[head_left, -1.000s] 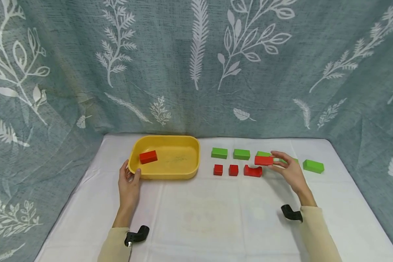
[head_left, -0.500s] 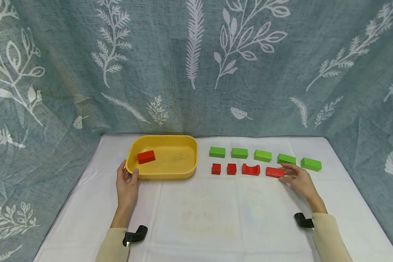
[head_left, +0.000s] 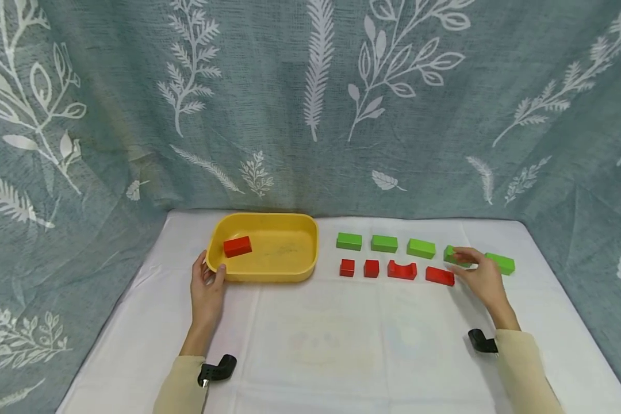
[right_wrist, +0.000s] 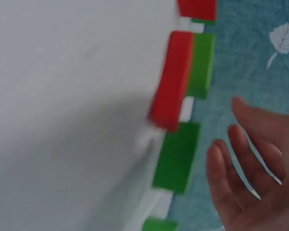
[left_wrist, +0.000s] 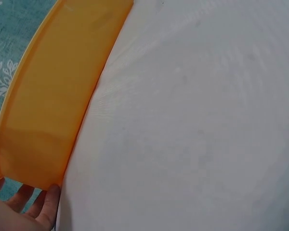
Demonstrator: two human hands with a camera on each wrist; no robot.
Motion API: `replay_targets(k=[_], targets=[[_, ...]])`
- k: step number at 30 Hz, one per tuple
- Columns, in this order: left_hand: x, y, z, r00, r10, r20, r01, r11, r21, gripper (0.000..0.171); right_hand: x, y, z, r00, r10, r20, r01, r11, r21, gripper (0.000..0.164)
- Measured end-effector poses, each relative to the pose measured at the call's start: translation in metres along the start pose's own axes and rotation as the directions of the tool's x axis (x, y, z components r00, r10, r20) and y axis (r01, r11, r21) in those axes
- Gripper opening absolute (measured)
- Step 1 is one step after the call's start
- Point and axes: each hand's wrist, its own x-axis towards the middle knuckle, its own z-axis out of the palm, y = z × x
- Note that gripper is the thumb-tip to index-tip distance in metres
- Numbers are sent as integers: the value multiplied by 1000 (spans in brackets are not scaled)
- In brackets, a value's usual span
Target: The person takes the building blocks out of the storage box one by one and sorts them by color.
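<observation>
My left hand (head_left: 207,294) holds the near left corner of a yellow tray (head_left: 276,256), its thumb at the rim. A red rectangular block (head_left: 237,246) lies inside the tray. In the left wrist view, fingertips touch the tray's end wall (left_wrist: 38,154). My right hand (head_left: 485,280) hovers over the right end of two block rows, its fingers apart and holding nothing. Just left of its thumb lies a red rectangular block (head_left: 440,276) on the cloth, slightly slanted. A green block (head_left: 449,254) is partly hidden by the fingers. In the right wrist view, that red block (right_wrist: 172,79) is blurred.
Several green blocks (head_left: 384,244) form the back row, right of the tray. In front of them stand two small red cubes (head_left: 347,268) and a red block with a curved notch (head_left: 402,271). White cloth (head_left: 331,345) covers the table; a patterned curtain (head_left: 290,115) hangs behind.
My right hand has carried the red block rightward, set it at the end of the red row, and let go, lifting slightly away. The left hand has stayed on the tray.
</observation>
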Motion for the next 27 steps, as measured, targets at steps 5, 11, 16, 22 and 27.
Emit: replay_targets(k=[5, 11, 16, 22, 27], targets=[[2, 4, -3, 999, 35, -1, -35, 999, -1, 56, 21, -40, 24, 983, -110, -147, 122, 989, 82, 25], [1, 3, -2, 1000, 3, 3, -3, 1000, -4, 57, 44, -112, 79, 961, -277, -6, 272, 941, 199, 21], [1, 1, -2, 1000, -12, 5, 12, 1000, 5, 58, 58, -175, 145, 922, -383, 54, 337, 863, 377, 17], [2, -1, -4, 1000, 12, 25, -12, 1000, -24, 59, 62, -237, 221, 882, -403, 245, 293, 875, 385, 22], [3, 0, -5, 1000, -1, 26, 2, 1000, -23, 59, 61, -272, 262, 847, -353, 398, 272, 930, 248, 29]])
